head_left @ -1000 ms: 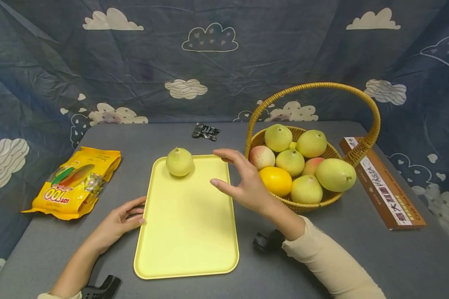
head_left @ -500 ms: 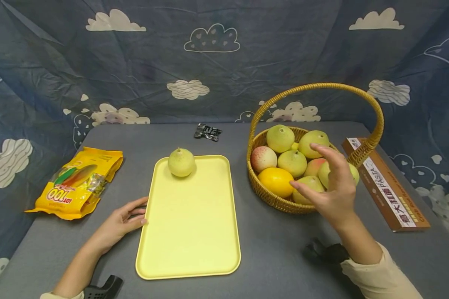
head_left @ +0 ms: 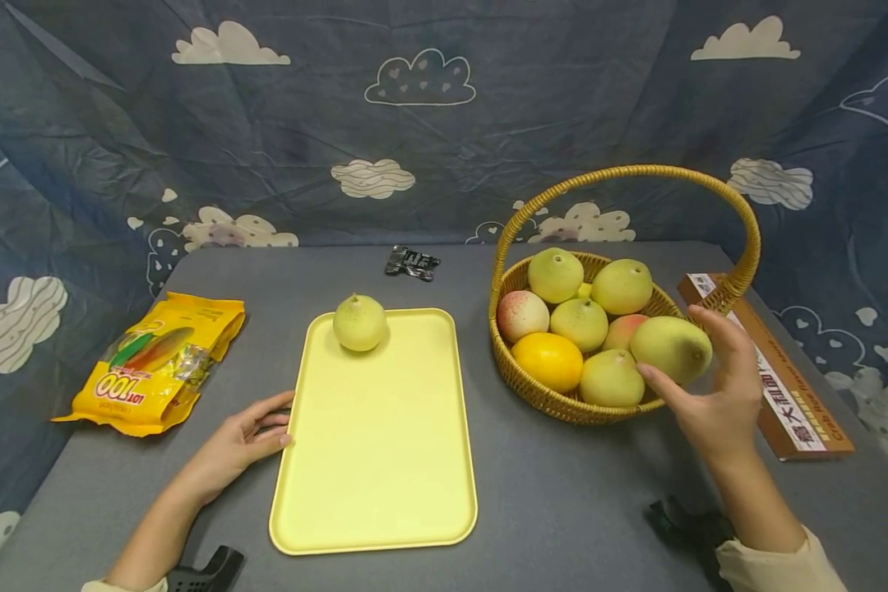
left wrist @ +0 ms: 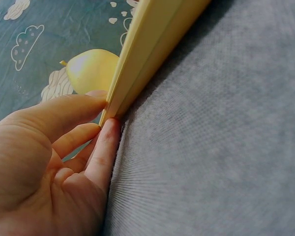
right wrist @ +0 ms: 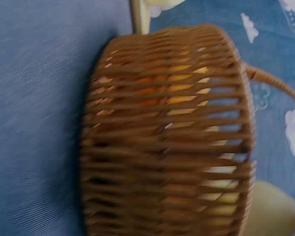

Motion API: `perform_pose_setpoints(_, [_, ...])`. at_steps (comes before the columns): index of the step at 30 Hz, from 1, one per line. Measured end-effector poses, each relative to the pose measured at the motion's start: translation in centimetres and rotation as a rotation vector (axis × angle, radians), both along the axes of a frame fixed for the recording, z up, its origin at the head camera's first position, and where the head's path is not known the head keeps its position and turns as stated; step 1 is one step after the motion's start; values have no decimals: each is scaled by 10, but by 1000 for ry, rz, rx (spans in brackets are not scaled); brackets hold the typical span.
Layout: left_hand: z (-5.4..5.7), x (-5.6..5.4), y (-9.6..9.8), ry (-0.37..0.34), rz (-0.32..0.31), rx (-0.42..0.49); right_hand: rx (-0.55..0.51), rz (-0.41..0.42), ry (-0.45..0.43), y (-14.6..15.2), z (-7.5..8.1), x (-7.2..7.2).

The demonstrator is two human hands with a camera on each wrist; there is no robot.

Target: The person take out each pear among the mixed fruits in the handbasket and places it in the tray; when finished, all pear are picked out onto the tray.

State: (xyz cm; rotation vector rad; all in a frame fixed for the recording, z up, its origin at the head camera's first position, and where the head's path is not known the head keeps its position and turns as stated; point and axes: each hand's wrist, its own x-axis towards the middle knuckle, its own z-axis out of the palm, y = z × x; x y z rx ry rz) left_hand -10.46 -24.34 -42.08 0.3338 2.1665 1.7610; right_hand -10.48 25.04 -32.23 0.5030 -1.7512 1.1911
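Note:
My left hand (head_left: 229, 452) pinches the left rim of the yellow tray (head_left: 373, 444); in the left wrist view the thumb lies at the rim's top and a finger against its underside. A round yellow-green pear-like fruit (head_left: 359, 322) sits at the tray's far left corner. On the right, my right hand (head_left: 721, 390) is spread around a large oval yellow-green fruit (head_left: 669, 345) at the basket's right side, thumb near its front and fingers past its right end. Contact is unclear. The wicker basket (head_left: 533, 395) fills the blurred right wrist view, where the hand is not seen.
In the basket lie several green fruits, a yellow lemon-like fruit (head_left: 548, 362) and a peach (head_left: 522, 316); its tall handle (head_left: 636, 171) arches above. A brown pasta box (head_left: 792, 403) lies to the right, a yellow snack bag (head_left: 155, 362) left, a black wrapped packet (head_left: 412, 263) behind.
My right hand has swung right from above the tray, past the basket's front, to the large fruit at the basket's right side. The left hand stays at the tray's rim.

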Motion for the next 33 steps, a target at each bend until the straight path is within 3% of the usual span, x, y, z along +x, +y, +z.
perform_pose_setpoints(9, [0, 0, 1, 4, -5, 7, 63, -74, -132, 36, -36, -13])
perform_pose_setpoints(17, [-1, -1, 0, 17, 0, 1, 120, -131, -192, 40, -39, -10])
perform_pose_setpoints(25, [-1, -1, 0, 15, -12, 13, 127, -181, -306, 59, -60, -15])
perform_pose_setpoints(33, [0, 0, 1, 4, -10, 16, 144, -140, -388, 65, -69, -15])
